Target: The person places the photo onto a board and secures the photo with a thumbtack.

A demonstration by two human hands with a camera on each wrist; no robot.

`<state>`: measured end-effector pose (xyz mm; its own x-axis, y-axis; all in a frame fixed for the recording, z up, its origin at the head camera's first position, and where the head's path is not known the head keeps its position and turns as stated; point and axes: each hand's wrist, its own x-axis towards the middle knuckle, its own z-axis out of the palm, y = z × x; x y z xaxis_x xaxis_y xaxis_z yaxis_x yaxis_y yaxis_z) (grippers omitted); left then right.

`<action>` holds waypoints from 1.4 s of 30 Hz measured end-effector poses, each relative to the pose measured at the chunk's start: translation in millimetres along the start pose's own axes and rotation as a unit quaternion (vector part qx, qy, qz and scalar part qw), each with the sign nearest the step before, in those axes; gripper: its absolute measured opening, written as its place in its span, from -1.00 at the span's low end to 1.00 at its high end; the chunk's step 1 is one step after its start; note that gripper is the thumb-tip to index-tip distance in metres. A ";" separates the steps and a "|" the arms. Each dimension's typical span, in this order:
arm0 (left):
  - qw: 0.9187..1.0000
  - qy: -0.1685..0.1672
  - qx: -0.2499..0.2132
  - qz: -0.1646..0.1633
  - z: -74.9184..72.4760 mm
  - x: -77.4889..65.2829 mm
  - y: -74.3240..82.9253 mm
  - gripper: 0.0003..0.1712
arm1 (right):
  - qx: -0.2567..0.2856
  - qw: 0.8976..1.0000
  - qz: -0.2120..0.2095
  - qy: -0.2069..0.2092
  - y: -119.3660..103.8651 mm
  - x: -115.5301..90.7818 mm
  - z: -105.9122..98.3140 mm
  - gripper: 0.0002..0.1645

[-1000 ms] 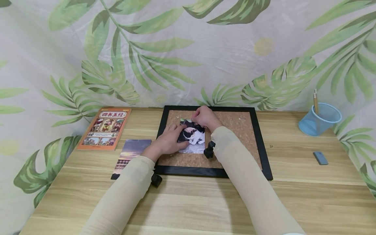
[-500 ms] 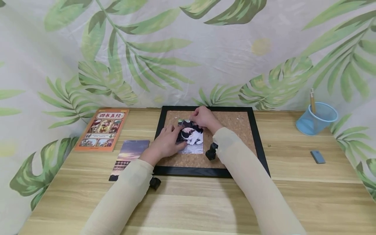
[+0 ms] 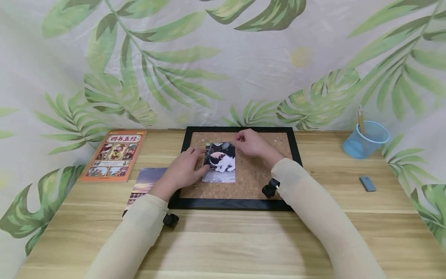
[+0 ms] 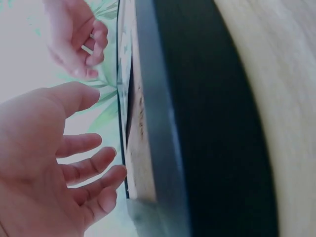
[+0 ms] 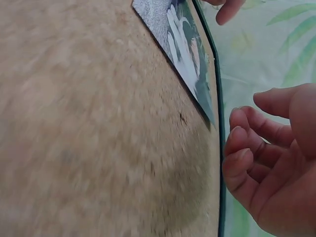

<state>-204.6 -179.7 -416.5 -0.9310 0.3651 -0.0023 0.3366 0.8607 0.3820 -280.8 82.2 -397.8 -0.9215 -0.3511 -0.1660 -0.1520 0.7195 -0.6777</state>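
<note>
Partly hidden sunset pic (image 3: 147, 180), cat photo (image 3: 222, 170) btwn L hand (image 3: 182, 168) & R hand (image 3: 253, 143), fingers loose

On my feed it's a light wood-grain table (image 3: 219, 248) with an orange book (image 3: 113, 157) at left, a sunset photo (image 3: 145, 183) just beside it, a black-framed corkboard (image 3: 230, 204) mid-table, plus a blue cup (image 3: 355, 145) and small grey-blue block (image 3: 367, 183) over right.

The left hand (image 3: 182, 166) had drawn back off the cat photo (image 3: 220, 170) toward the worktop's (image 3: 216, 240) left edge, its thumb overlapping only the photo's left margin. The right hand (image 3: 253, 144) had shifted toward the worktop's right edge, baring most of the photo's upper right part; that arm's black wrist camera (image 3: 270, 188) had moved likewise.
</note>
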 end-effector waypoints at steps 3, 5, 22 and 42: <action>1.000 0.008 -0.017 0.001 -2.7 -4.9 -4.4 -0.36 | -0.012 1.000 -0.012 0.002 3.1 -12.5 -4.6 -0.67; 1.000 0.011 -0.025 -0.004 -5.6 -9.2 -6.4 -0.39 | -0.024 0.999 -0.022 0.005 5.4 -21.8 -8.6 -0.68; 0.999 0.010 -0.011 -0.044 -30.1 -57.2 -29.2 -0.48 | -0.058 0.994 -0.082 0.053 50.5 -88.0 -46.3 -0.78; 0.997 0.001 -0.005 -0.079 -40.4 -93.7 -63.9 -0.40 | -0.042 0.995 -0.010 0.088 105.3 -149.1 -75.9 -0.69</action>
<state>-144.6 -283.3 -403.4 -0.9725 0.2245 -0.0611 0.1843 0.9034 0.3871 -186.6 255.8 -390.0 -0.9653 -0.2605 -0.0189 -0.1939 0.7632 -0.6164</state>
